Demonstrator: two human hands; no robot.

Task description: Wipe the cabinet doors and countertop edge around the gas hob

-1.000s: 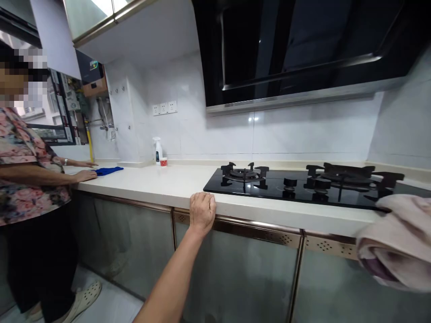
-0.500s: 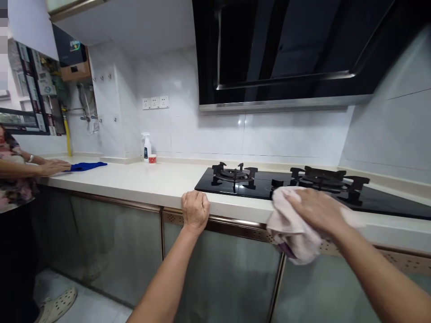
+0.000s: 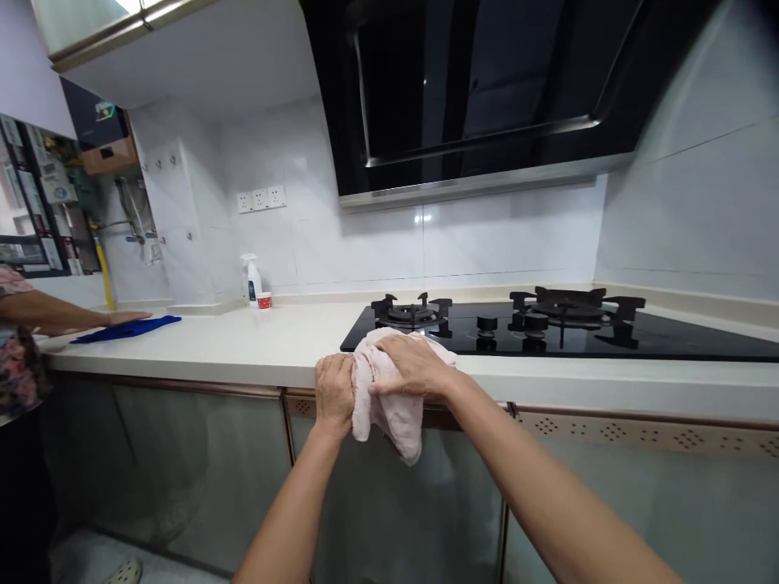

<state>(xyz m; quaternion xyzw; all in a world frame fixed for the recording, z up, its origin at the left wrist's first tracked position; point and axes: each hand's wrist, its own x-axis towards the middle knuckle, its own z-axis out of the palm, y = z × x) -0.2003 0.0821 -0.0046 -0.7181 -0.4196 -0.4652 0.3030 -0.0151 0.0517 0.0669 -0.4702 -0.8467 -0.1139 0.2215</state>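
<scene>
At the counter's point(image 3: 286, 328) front edge, head view: pink cloth point(image 3: 389, 426) bunched under the right hand point(image 3: 414, 365), just right of the left hand point(image 3: 334, 393). Right hand has it grasped, thumb on the near side, fingers over the top; some fingertips lost in the folds. Left hand sits on the counter edge, knuckles up; looks curled over the edge, but fingertips hidden, so can't tell how tightly. Cloth's left fold seems to touch it; no sign of the left gripping cloth.

Key relation: cloth directly below the right palm, between the two hands. No clean long axis, crumpled; longest part hangs down over the counter front, the rest lies on top by the near left corner of the black gas hob point(image 3: 462, 320). Right is the nearer hand, being on it; left close beside.

Far left: co-worker's hand point(image 3: 129, 317) flat at a blue cloth point(image 3: 137, 328) on the same counter.

Writing: spray bottle point(image 3: 253, 285) by the wall has a dark label, too small to read. Red-and-white tub point(image 3: 264, 301) beside it, nothing legible. Water heater point(image 3: 97, 122) carries a bright coloured mark, text unreadable. Range hood point(image 3: 462, 97): no readable brand. Hob: none legible either.
</scene>
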